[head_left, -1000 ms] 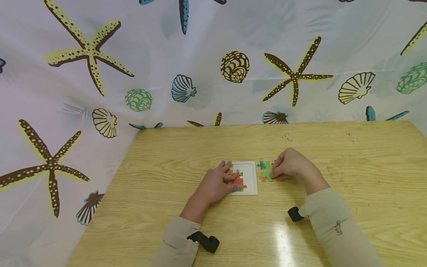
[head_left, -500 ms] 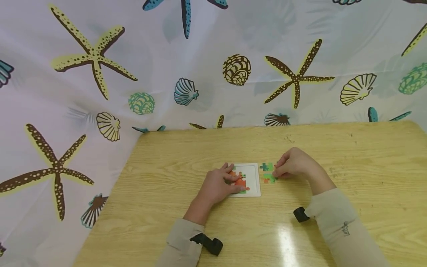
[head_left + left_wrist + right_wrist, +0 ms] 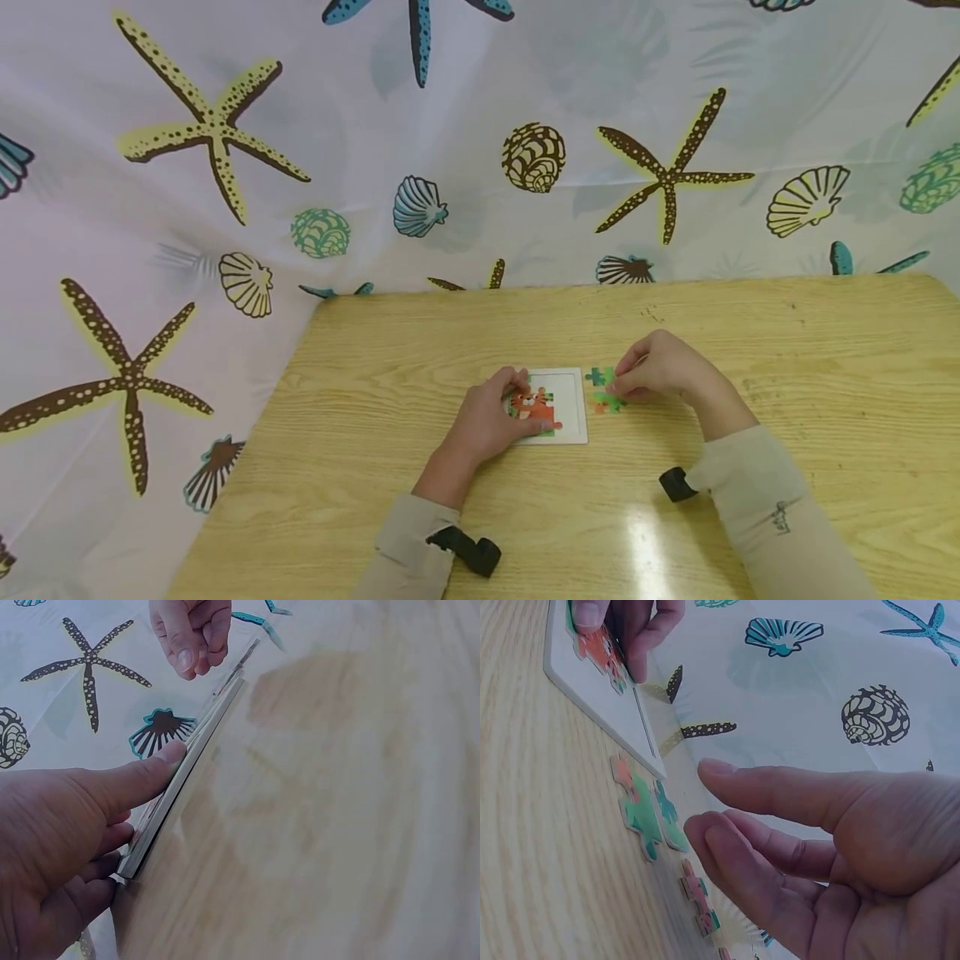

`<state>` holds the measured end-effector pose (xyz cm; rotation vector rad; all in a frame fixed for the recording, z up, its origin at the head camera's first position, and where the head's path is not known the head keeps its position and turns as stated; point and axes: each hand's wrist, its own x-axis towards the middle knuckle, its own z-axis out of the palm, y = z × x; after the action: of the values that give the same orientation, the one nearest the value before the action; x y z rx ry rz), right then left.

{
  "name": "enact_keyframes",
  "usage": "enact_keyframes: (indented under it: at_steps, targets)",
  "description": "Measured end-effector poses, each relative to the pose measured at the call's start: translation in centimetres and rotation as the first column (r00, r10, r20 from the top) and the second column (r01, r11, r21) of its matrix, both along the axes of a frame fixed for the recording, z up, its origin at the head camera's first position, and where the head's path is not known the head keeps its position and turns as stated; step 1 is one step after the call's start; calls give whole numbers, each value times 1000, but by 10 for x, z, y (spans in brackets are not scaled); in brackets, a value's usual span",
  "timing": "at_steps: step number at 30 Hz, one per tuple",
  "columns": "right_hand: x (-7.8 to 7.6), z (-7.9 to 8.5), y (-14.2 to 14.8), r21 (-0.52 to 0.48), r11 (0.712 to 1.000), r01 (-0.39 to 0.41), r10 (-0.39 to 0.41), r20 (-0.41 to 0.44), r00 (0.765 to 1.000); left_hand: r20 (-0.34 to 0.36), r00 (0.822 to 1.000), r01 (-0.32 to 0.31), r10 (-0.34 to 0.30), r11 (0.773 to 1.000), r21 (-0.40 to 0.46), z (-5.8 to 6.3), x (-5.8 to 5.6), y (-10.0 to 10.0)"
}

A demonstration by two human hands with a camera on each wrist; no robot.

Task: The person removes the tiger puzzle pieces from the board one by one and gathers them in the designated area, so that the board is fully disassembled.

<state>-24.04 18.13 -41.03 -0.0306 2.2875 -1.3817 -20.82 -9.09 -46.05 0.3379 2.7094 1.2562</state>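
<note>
A white jigsaw board lies on the table, its left part filled with pieces that show an orange animal. My left hand grips the board at its left side. The thumb lies along the near edge in the left wrist view, with the other fingers curled at the far end. To the right of the board lie loose puzzle pieces, among them a green and orange piece and a teal-green piece. Above them hovers my right hand, thumb and fingertips apart with nothing between them.
Further loose pieces, one red and green piece among them, lie below the right fingers in the right wrist view. A wooden table bears everything. Behind it hangs a white cloth printed with starfish and shells. Both sleeves carry black wrist mounts.
The left index finger has drawn back from the picture, uncovering the animal's face. My right hand has shifted slightly left over the loose pieces. The head view has tilted a little.
</note>
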Motion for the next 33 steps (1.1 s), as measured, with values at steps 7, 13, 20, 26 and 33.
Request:
enact_keyframes:
  at_steps: [7, 13, 20, 26, 33]
  targets:
    - [1, -4, -5, -8, 999, -36, 36, -5, 999, 41, 999, -13, 16, 997, -73, 0, 2, -2]
    - [0, 2, -10, 20, 998, -65, 66, -20, 998, 32, 999, 12, -9, 994, -109, 1, 0, -3]
    - [-2, 11, -15, 13, 993, -119, 120, -27, 992, 7, 999, 49, -48, 990, -134, 2, -4, -3]
    - [-6, 10, -20, 35, 987, -156, 158, -94, 983, 6, 998, 59, -58, 988, -146, 2, -6, -3]
    - [-9, 3, -27, 14, 982, -190, 190, -125, 974, 1, 998, 60, -61, 987, -147, 1, -6, -4]
